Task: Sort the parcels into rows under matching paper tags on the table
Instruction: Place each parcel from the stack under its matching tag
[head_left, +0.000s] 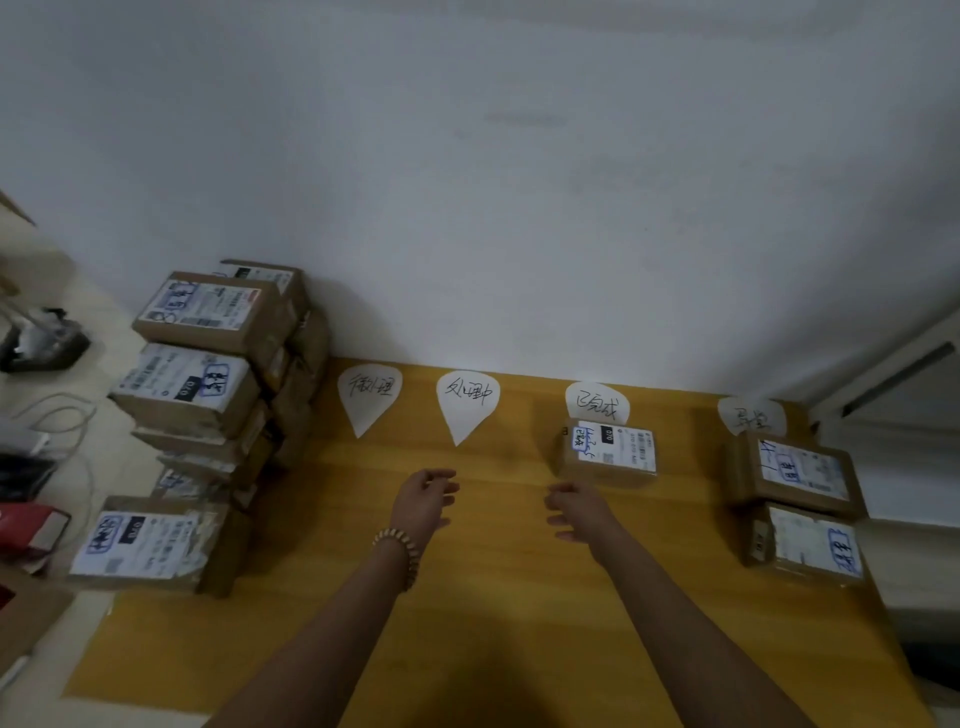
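Several white paper tags with handwriting lie along the far edge of the wooden table (467, 597): first tag (370, 397), second tag (467, 402), third tag (597, 402), fourth tag (751, 415). One cardboard parcel (609, 451) sits under the third tag. Two parcels (797, 475) (808, 545) lie in a row under the fourth tag. A stack of unsorted parcels (208, 364) stands at the left, with one lower parcel (150, 543) in front. My left hand (423, 501) and my right hand (579, 512) hover over the table's middle, fingers loosely curled, holding nothing.
A white wall (493, 182) rises right behind the table. Left of the table lie cables (57, 415), a dark object (41, 338) and a red item (31, 525). A window frame (893, 395) is at the right.
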